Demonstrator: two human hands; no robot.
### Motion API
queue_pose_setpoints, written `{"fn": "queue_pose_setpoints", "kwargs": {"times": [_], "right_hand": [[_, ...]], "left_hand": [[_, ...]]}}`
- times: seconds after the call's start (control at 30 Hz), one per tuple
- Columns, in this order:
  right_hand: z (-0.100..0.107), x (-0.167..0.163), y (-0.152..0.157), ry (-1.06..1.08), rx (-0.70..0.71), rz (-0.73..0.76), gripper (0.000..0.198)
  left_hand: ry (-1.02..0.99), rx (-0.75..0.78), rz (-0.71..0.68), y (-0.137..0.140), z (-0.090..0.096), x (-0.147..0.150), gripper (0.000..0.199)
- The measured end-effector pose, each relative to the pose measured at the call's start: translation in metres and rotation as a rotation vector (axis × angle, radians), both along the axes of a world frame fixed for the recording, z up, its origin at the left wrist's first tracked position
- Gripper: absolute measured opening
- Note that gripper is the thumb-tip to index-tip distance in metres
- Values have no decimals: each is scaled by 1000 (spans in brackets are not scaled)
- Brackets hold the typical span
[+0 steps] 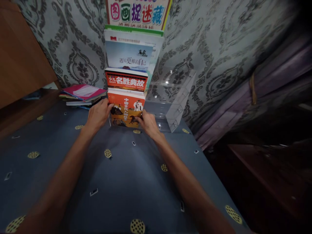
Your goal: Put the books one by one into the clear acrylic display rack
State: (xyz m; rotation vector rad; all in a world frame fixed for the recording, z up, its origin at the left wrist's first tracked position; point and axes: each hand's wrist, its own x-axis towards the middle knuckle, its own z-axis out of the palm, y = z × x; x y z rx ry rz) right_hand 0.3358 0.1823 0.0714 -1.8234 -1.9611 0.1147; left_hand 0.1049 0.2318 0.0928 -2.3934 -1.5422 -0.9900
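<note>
An orange book point(126, 105) stands upright at the front of a clear tiered rack point(175, 109). My left hand point(98, 113) is closed on its left edge, and my right hand point(149, 123) grips the right edge near the bottom. Behind it, one step up, rises a red book point(128, 80). Farther back are a pale blue book point(130, 53) and a tall book with large colourful characters point(137, 14), cut off by the top of the view. The rack's right-hand part holds no books. Both hands' fingertips are partly hidden at the book's edges.
Left of the rack lies a stack of books point(84, 92) with a pink cover on top. A dark blue cloth point(122, 182) with pineapple prints covers the surface. Patterned wallpaper point(83, 61) is behind, a wooden cabinet point(24, 52) at left, a purple curtain point(234, 107) at right.
</note>
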Motion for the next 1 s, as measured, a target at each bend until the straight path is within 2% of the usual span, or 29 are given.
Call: {"fn": "queue_pose_setpoints", "kwargs": {"times": [0.27,0.43,0.53,0.67,1.0], "right_hand": [[6,0,-5,54,-22,-4,18],[12,0,-8,-27,-27,-81,18],[12,0,-8,-96,-51,-90,24],[10,-2,-8,-81,-82,-93,27],[11,-2,-9,-86,-75,-88,28]], "left_hand": [[9,-40,63,-6,5,2,23],[33,-48,74,-7,5,1,27],[98,-54,95,-9,7,1,27],[144,-46,97,-9,7,1,26],[113,-46,94,-7,4,1,25]]}}
